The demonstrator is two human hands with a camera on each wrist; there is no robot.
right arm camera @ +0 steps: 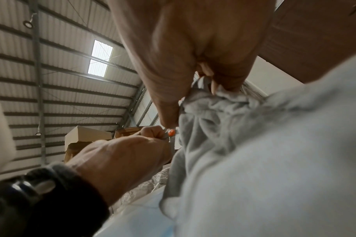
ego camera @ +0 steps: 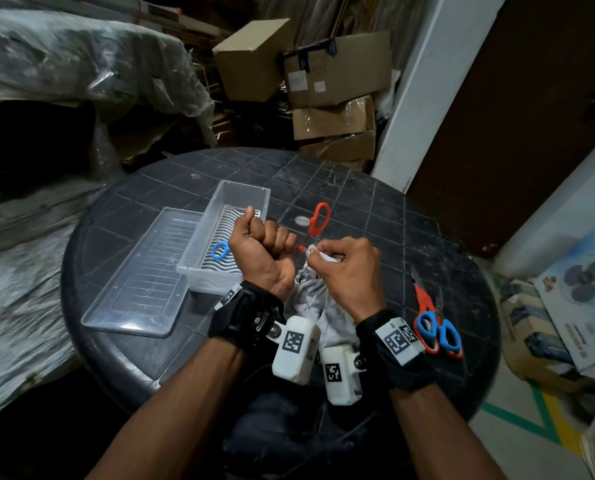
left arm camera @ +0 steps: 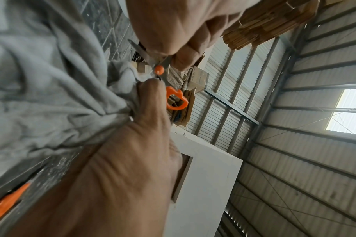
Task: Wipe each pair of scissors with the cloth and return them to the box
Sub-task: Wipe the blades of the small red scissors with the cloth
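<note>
The red-handled scissors (ego camera: 319, 216) are held above the dark round table (ego camera: 358, 199). My left hand (ego camera: 271, 237) is curled in a fist and grips them near the orange pivot (left arm camera: 159, 70); one handle loop (left arm camera: 176, 99) sticks out free. My right hand (ego camera: 334, 261) pinches the grey cloth (ego camera: 311, 299) against the scissors by the pivot (right arm camera: 171, 132). The cloth (left arm camera: 51, 96) hangs down to the table. The clear box (ego camera: 233, 202) stands left of my hands with blue-handled scissors (ego camera: 221, 250) inside. What the cloth covers is hidden.
The box's clear lid (ego camera: 143, 271) lies left of the box. An orange and blue pair of scissors (ego camera: 434, 323) lies on the table at the right. Cardboard boxes (ego camera: 334, 74) are stacked behind the table, and a white pillar (ego camera: 424, 91) stands far right.
</note>
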